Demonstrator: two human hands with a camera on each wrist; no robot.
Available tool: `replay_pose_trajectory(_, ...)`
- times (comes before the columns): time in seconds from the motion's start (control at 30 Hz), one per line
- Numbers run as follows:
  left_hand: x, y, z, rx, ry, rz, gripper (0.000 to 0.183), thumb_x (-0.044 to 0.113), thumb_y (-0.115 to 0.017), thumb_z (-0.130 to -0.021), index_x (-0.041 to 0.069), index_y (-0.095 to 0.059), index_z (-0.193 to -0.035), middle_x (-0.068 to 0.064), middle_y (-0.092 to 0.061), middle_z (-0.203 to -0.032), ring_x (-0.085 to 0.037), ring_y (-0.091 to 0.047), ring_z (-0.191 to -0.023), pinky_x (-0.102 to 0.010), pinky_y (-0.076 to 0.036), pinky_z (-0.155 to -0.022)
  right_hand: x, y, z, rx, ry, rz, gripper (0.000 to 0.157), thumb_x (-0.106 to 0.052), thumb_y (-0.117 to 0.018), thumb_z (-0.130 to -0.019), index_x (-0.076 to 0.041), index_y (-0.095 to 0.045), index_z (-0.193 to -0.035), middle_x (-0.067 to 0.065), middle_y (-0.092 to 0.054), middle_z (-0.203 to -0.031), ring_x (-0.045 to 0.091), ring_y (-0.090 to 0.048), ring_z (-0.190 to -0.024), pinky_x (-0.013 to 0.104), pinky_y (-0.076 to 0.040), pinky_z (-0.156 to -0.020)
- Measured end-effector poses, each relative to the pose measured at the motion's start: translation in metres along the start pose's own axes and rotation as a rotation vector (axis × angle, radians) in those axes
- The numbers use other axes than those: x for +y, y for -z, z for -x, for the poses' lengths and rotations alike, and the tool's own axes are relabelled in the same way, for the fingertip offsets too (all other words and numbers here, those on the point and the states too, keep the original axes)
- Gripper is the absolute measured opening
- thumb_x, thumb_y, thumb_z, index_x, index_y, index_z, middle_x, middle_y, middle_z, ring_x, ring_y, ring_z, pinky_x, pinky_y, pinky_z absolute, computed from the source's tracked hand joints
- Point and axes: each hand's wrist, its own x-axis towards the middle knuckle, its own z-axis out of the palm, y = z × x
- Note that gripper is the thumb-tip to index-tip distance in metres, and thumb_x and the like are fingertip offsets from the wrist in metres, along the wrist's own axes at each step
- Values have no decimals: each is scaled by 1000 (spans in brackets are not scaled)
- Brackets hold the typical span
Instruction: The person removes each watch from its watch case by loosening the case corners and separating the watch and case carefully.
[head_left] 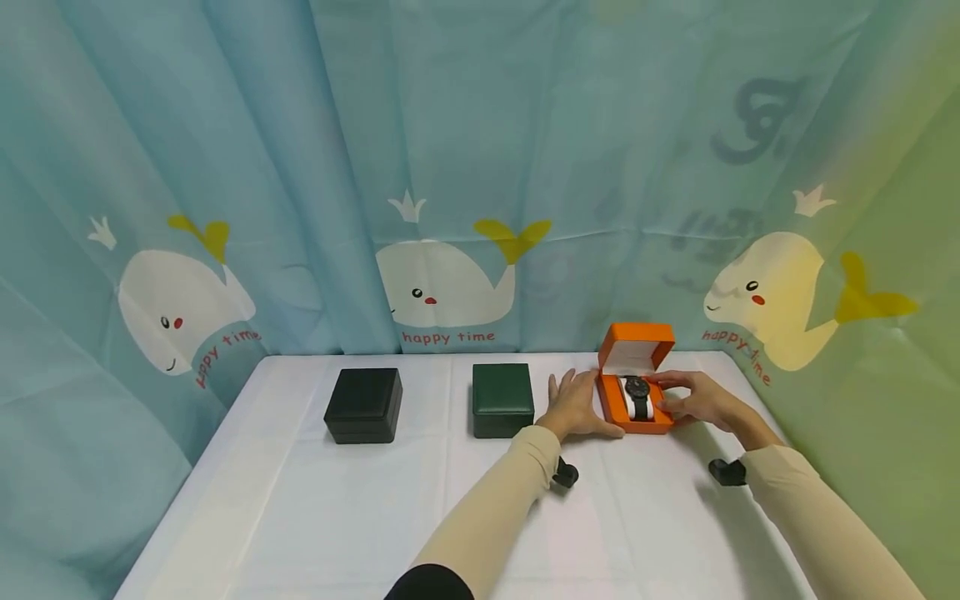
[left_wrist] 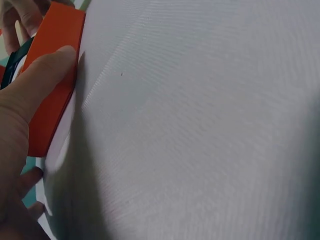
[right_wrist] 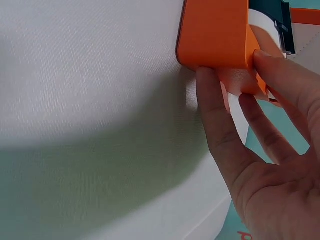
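Note:
An orange watch box (head_left: pixel 651 427) stands on the table with its lid (head_left: pixel 636 333) raised. Inside, a black wristwatch (head_left: pixel 637 398) sits round a white cushion. My left hand (head_left: pixel 576 408) is at the box's left side, fingers spread and fairly straight. Its thumb (left_wrist: pixel 47 70) presses the orange front wall in the left wrist view. At the box's right side, my right hand (head_left: pixel 701 398) holds the wall. In the right wrist view its thumb (right_wrist: pixel 280 75) is on the upper edge and other fingers touch the side lower down.
A dark green box (head_left: pixel 502 400), closed, is left of my left hand. Farther left stands a closed black box (head_left: pixel 365 406). A white cloth covers the table (head_left: pixel 337 517). Behind it hangs a blue-green curtain (head_left: pixel 465 125) printed with whales.

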Motion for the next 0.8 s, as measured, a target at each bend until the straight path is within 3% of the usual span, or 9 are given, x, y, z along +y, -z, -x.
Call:
replay_pose_trajectory(0.43,6,10,6,8,-35,-251,118,83,-74,-69,26,-30,-162,-1,-35,-163,-30,-26,-153,-60,-15,-122,2,0,2,5,4,11,61,-2,-72,-94,10,-45,-148,42,-40,-146,35,-63,-106,46,-60,-82)
replay_pose_trajectory(0.8,8,24,12,29,-90,-314,120,85,-70,-70,27,-24,-165,-2,-28,-167,-30,-23,-154,-58,-14,-123,0,0,1,5,-11,0,61,-3,-72,-94,8,-45,-148,42,-38,-147,29,-67,-97,44,-61,-80)
